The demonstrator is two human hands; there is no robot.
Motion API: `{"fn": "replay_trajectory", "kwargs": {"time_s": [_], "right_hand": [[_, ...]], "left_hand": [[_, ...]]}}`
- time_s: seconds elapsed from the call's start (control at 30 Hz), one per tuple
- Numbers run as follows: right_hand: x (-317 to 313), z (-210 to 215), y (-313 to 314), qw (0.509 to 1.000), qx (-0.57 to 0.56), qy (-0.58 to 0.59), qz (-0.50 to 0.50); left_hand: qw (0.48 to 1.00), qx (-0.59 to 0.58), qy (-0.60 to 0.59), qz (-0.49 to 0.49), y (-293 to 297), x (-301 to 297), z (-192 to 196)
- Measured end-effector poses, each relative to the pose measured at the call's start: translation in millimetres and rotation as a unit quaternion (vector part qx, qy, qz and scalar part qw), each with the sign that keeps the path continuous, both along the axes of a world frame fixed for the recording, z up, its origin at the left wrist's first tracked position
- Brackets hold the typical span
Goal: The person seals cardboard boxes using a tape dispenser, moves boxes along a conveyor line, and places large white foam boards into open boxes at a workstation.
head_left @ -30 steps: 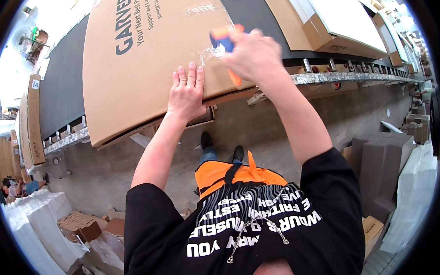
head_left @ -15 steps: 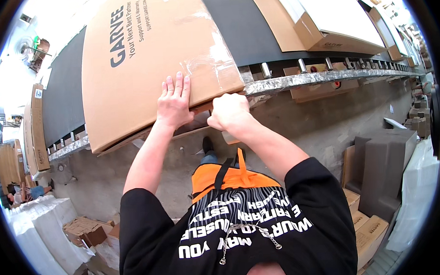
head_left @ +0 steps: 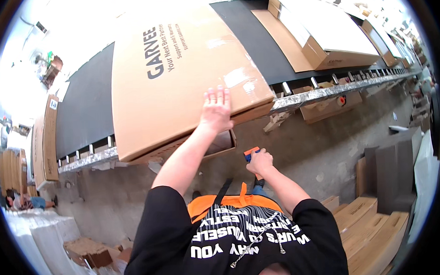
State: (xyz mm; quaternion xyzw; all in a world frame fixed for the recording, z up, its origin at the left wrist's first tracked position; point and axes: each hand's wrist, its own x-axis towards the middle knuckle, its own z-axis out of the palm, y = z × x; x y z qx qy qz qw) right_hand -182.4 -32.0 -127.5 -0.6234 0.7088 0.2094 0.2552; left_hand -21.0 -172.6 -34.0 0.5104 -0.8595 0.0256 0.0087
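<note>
Along the near edge of the black conveyor belt [head_left: 90, 108], a large flat cardboard box [head_left: 179, 76] lies with its front corner overhanging the metal rail [head_left: 320, 96]. The person's left hand [head_left: 215, 111] rests flat on the box's near edge, fingers spread and straight, palm pressing down on the cardboard rather than gripping it. The right hand [head_left: 259, 163] hangs lower, down by the waist and well apart from the box, curled shut around a small tool with an orange and blue body [head_left: 252, 153]; it looks like a utility knife or tape cutter, though only its top shows past the fingers.

By the look of it, the step in hand is steadying the box after work on its taped seam, with the tool drawn away from the cardboard. A strip of clear tape [head_left: 237, 77] shines on the lid near the left hand. The next move would seem to call for the left palm to hold the box firmly against the rail so it does not slide, while the tool is kept with its working end clear of the body. Further boxes [head_left: 323, 41] sit farther along the belt to the right.
</note>
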Motion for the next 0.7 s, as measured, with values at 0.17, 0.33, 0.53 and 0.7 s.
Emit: {"fn": "replay_trajectory", "kwargs": {"time_s": [0.17, 0.33, 0.53, 0.7], "right_hand": [[57, -1, 44, 0.980, -0.117, -0.076, -0.145], [134, 83, 52, 0.940, -0.282, -0.134, -0.138], [294, 232, -48, 0.881, -0.433, -0.189, 0.039], [385, 258, -123, 0.957, -0.252, -0.088, 0.117]], "left_hand": [[0.998, 0.029, -0.035, -0.043, 26, 121, -1], [0.994, 0.077, -0.065, 0.047, 75, 307, 21], [0.996, -0.011, 0.085, 0.007, 79, 366, -16], [0.983, 0.015, 0.176, 0.039, 87, 359, -3]]}}
